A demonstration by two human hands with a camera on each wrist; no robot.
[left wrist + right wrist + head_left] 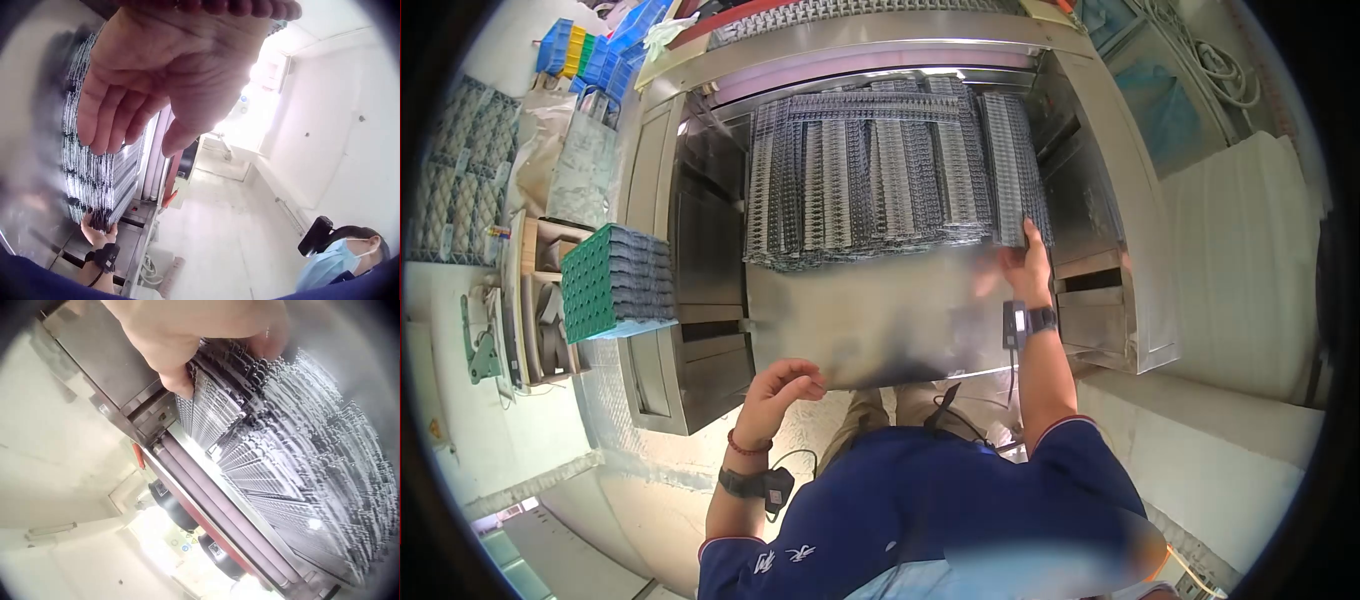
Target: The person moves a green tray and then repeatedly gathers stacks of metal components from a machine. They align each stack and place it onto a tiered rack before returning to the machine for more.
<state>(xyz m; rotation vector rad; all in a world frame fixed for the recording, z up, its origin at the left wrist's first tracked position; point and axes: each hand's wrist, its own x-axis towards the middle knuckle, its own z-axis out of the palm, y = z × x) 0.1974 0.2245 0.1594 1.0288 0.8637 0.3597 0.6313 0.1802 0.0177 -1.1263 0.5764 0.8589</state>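
Stacks of grey, toothed strips (870,180) lie side by side in a metal bay, with one strip (870,107) across their far ends. At the near end of the rightmost stack (1012,170), the right hand (1027,268) grips its end, thumb on top; the fingers beneath are partly hidden. In the right wrist view, the right hand (206,331) is against the ends of the strips (300,450). The left hand (784,388) hovers near the bay's front edge, fingers loosely bent and holding nothing; the left wrist view shows the left hand (169,75) with its palm bare.
Metal side walls (1090,200) flank the bay, and a roller (231,512) runs along its far side. A stack of green and grey textured sheets (615,283) stands to the left. Blue bins (605,65) are at the far left, and white wrapped material (1240,260) is at the right.
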